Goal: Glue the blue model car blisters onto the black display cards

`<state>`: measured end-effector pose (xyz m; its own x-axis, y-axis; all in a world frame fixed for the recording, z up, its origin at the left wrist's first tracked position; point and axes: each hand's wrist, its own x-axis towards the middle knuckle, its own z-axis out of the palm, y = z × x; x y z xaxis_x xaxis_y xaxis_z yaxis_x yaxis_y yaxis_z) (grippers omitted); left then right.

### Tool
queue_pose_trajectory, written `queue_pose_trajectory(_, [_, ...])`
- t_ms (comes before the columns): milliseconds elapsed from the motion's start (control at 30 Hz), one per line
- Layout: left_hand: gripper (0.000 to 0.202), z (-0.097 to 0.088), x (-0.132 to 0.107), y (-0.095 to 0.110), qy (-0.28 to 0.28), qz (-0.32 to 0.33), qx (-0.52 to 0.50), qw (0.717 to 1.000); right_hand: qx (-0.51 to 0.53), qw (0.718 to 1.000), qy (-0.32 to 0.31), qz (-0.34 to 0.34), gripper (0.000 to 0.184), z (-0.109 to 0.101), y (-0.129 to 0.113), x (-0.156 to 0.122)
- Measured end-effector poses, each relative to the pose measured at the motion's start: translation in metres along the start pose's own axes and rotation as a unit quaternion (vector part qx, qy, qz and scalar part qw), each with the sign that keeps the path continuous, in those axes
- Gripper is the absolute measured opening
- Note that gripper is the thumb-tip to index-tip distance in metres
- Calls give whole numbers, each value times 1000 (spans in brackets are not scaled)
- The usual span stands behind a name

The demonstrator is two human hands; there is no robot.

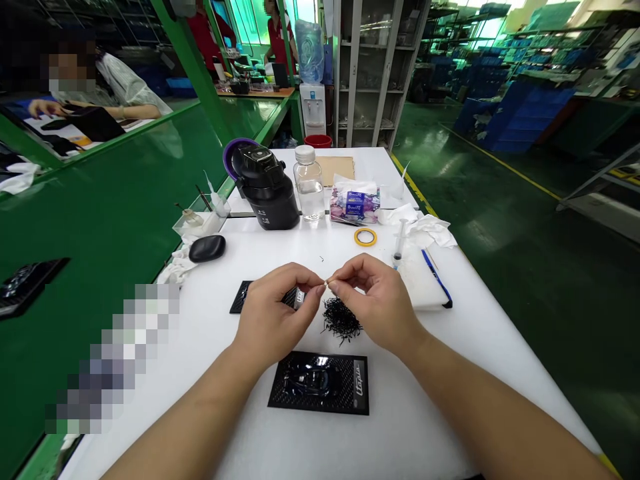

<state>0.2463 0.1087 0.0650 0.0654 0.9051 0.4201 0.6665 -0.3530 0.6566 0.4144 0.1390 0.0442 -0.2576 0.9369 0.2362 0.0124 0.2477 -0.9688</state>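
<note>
My left hand (280,310) and my right hand (373,297) meet above the white table, thumb and forefinger of each pinched together. The fingertips touch around something tiny and pale, too small to name. Below my right hand lies a heap of small black curled pieces (342,320). Nearer to me, a dark model car (313,380) sits on a black textured base (345,400) with a silver script label. Another black base (240,297) is partly hidden behind my left hand.
Behind my hands stand a black jug-like container (270,193), a clear bottle (311,187), a tissue box (355,202) and yellow tape (365,237). A syringe (399,243) and blue pen-like item (436,270) lie right. A black mouse-shaped object (207,249) rests left; a co-worker (120,87) sits beyond.
</note>
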Motion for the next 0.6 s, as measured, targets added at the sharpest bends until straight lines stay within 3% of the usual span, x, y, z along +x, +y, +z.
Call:
queue_pose_trajectory(300, [10,3,-3,-2,40,39,26,998,126,991,-9,50,16,3,0,0])
queue_pose_trajectory(400, [10,3,-4,-7,54,52,39,996,1,999,-7,-43,12,-3,-3,0])
queue_pose_trajectory(500, [6,2,-4,-10,58,76,43,995,-145,975,8,-170,13,-9,-6,1])
queue_pose_trajectory(600, [7,2,-4,-8,47,91,46,994,-175,968,-11,-178,6,-10,-7,1])
